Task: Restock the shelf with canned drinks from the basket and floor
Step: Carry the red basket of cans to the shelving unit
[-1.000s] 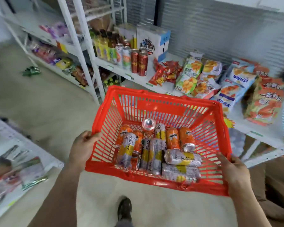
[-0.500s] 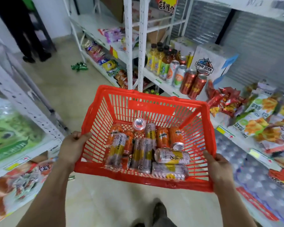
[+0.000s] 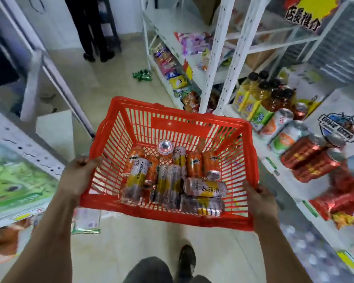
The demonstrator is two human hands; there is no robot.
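Red plastic basket (image 3: 194,127), lattice-walled, carried in mid-air above the aisle floor and gripped at both short ends.

Left hand (image 3: 78,174): fingers curled over the basket's left rim near its near-left corner, clenched on the rim.

Contents: canned drinks (image 3: 172,176), about a dozen, loose on the basket floor. Most lie on their sides with long axes running from the near rim to the far rim; two silver-and-yellow cans by the near-right corner lie crosswise, parallel to the near rim. One can (image 3: 165,147) at the far wall shows its round end to the camera, pose otherwise unclear.

Right hand (image 3: 260,199): wrapped over the basket's right rim near its near-right corner, likewise clenched on the rim.

Shelf (image 3: 282,176), white, well to the right of the basket's right rim; its front edge runs roughly along that rim. Stocked there: bottled drinks (image 3: 260,92) toward the far end, then a row of cans (image 3: 307,152), red ones nearest.

Judgement: both hands are occupied, so no can is reachable until one lets go or the basket is set down. The right hand is nearer both shelf and crosswise cans.
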